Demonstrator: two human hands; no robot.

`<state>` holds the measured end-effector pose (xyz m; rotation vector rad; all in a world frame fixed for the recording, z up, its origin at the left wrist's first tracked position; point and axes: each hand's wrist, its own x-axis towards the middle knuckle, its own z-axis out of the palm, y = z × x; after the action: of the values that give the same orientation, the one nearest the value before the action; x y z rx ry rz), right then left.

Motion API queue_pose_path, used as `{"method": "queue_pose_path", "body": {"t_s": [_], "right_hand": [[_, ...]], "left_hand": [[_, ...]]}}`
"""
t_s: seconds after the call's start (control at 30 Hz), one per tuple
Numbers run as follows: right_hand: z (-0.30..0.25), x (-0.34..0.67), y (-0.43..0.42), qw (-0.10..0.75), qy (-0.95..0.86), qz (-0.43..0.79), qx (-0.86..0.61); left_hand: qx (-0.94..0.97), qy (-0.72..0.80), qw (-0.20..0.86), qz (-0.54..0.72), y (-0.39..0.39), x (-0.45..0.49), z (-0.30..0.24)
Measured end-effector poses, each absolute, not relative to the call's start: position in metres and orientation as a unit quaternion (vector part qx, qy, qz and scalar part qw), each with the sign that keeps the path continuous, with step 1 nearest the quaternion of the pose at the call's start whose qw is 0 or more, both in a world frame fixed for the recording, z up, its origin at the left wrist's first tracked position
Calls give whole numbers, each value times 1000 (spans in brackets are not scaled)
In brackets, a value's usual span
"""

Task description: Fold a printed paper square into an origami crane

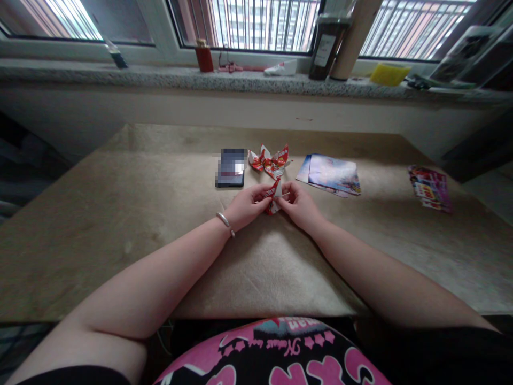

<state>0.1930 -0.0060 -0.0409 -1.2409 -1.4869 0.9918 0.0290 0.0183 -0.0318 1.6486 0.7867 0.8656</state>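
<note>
Between my two hands is a red-and-white folded paper piece with a pointed tip sticking up. My left hand pinches its left side between thumb and fingers. On the other side, my right hand grips the white edge, fingers bent. Just beyond my fingertips lies a red-and-white paper form with several pointed petals. A dark phone-like device, partly blurred, rests to the left of that form.
Glossy printed sheets lie in a stack right of my hands. Farther right are pink-and-red printed packets. The stone windowsill holds a red lighter-like object, a dark container and a yellow sponge-like block.
</note>
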Motion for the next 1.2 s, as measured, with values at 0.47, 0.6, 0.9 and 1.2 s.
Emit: {"method": "queue_pose_path", "body": {"t_s": [0.47,0.6,0.9,1.2], "right_hand": [[-45,196,-4,468,-606,407,-498],[-46,198,-3,457,-619,412,-488],[-41,199,-2,433,-634,354,-534],[-40,207,-2,338,-762,146,-533]], "left_hand": [[751,336,476,312,20,26,-31],[795,346,403,292,22,24,-29],[829,331,316,321,19,20,-35],[892,390,120,196,18,20,-25]]}}
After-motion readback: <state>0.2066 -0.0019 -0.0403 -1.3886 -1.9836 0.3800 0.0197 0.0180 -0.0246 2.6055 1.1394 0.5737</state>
